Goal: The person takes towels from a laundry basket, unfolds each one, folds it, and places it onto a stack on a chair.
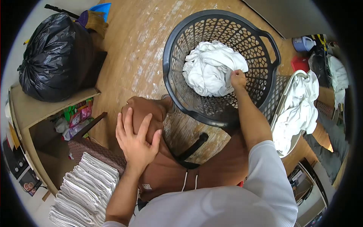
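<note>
Scuffed tan wooden flooring [130, 49] underlies a round black plastic lattice basket [166, 62] at one o'clock; inside, the right hand [238, 80], fingers curled, pinches crumpled white cloth [210, 68]. At eight o'clock, the left hand [137, 145], loosely spread, grasping nothing, rests on a brown-clothed knee [139, 104].

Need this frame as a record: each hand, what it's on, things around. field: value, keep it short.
left hand: open, palm down on the left leg
right hand: inside the basket, fingers closed on the cloth
cloth state: white, bunched in a loose heap, not folded
folded stack: white, beside the left forearm
second pile: white, unfolded, right of the basket
black bag: full, top gathered, far left
floor: wood-toned, with pale worn patches
</note>
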A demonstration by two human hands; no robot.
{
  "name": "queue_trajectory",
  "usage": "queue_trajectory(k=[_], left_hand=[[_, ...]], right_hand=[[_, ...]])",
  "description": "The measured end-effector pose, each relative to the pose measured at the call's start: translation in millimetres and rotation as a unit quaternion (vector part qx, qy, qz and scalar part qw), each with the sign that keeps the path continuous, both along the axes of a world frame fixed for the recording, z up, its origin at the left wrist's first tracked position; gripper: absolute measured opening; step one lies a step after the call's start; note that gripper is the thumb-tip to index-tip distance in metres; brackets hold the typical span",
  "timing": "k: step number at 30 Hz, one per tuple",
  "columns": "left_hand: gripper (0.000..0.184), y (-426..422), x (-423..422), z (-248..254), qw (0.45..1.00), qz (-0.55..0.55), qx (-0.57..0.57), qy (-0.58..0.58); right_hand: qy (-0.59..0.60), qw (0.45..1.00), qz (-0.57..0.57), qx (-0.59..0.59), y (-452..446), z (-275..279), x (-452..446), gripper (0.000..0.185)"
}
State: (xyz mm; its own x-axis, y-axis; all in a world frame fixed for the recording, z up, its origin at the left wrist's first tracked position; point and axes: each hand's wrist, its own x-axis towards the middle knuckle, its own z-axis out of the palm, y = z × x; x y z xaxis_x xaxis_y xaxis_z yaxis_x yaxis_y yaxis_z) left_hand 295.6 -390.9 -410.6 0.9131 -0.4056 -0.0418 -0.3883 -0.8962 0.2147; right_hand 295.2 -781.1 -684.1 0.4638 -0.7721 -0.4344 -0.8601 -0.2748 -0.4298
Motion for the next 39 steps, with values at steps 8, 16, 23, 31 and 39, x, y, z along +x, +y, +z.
queue_trajectory(k=[8, 16, 23, 31, 39], left_hand=[[0.055, 8.0, -9.0, -4.9, 0.998, -0.023, -0.061, -0.015], [0.024, -88.9, -6.8, 47.3, 0.851, -0.279, -0.409, 0.178], [0.007, -95.1, -8.0, 135.6, 0.837, -0.324, -0.431, 0.094], [0.016, -54.8, -18.8, 255.0, 0.836, -0.311, -0.451, 0.014], [0.024, -17.3, 33.7, 265.0, 0.894, -0.244, -0.313, -0.209]], right_hand=[[-0.287, 0.941, 0.077, 0.164, 85.4, 183.8, -14.8, 0.014], [-0.382, 0.837, 0.322, 0.221, 160.4, 370.2, -102.3, 0.013], [-0.327, 0.913, 0.207, 0.13, 120.6, 383.2, -156.3, 0.016], [-0.431, 0.902, 0.025, -0.001, 56.5, 339.6, -146.9, 0.014], [-0.424, 0.87, -0.068, -0.242, -17.7, 398.7, -180.4, 0.012]])
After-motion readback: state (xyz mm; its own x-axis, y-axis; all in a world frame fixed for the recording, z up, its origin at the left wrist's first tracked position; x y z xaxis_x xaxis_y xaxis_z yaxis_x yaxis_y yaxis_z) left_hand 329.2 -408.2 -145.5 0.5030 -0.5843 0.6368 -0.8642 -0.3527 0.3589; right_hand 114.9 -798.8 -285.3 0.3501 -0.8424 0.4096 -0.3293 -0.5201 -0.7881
